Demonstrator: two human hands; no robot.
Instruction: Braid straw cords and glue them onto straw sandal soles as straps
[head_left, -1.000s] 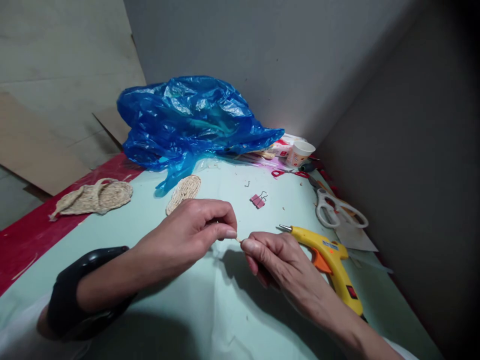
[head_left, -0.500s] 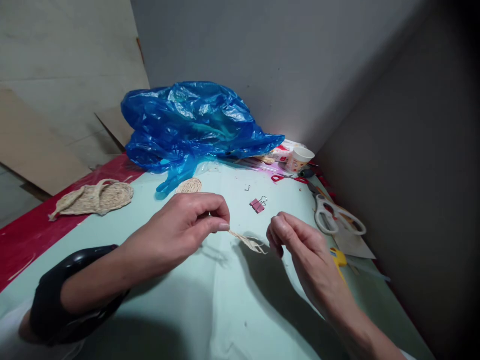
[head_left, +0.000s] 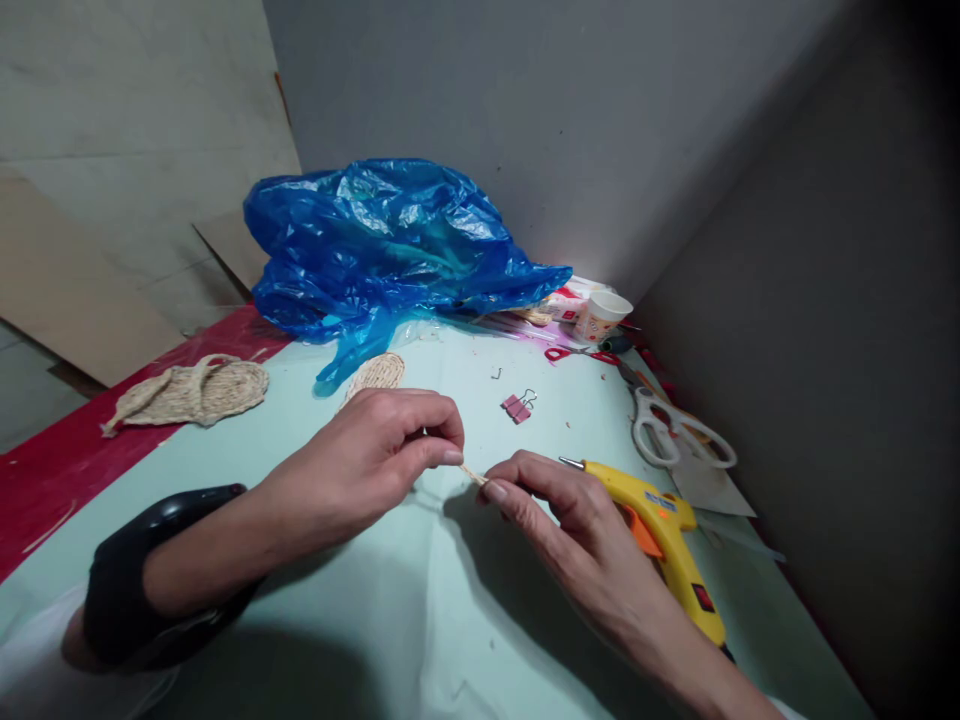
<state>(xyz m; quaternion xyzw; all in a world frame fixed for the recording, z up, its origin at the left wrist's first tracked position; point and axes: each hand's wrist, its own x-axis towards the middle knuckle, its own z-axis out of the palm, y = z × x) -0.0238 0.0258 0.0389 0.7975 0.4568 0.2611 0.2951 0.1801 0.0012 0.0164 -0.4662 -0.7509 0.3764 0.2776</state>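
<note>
My left hand point(head_left: 390, 450) pinches a thin straw-coloured cord point(head_left: 472, 474) between thumb and fingertips. My right hand point(head_left: 559, 520) closes on the cord's other end, so only a short stretch shows between the two hands. Beyond my left hand lies a woven straw sole point(head_left: 381, 371), partly hidden by that hand. A yellow glue gun point(head_left: 675, 545) lies beside my right hand, its nozzle pointing to the upper left. A pink binder clip point(head_left: 517, 407) sits on the table past the cord.
A woven straw slipper point(head_left: 199, 393) lies at the left edge. A crumpled blue plastic bag point(head_left: 375, 240) fills the back. To the right are a paper cup point(head_left: 602, 316), red-handled scissors point(head_left: 581, 353) and white-handled scissors point(head_left: 679, 430). Grey walls point(head_left: 480, 80) stand behind and at right.
My right hand has moved left and taken hold of the cord's frayed free end, uncovering the glue gun. My left hand stays nearly in place, still pinching the cord.
</note>
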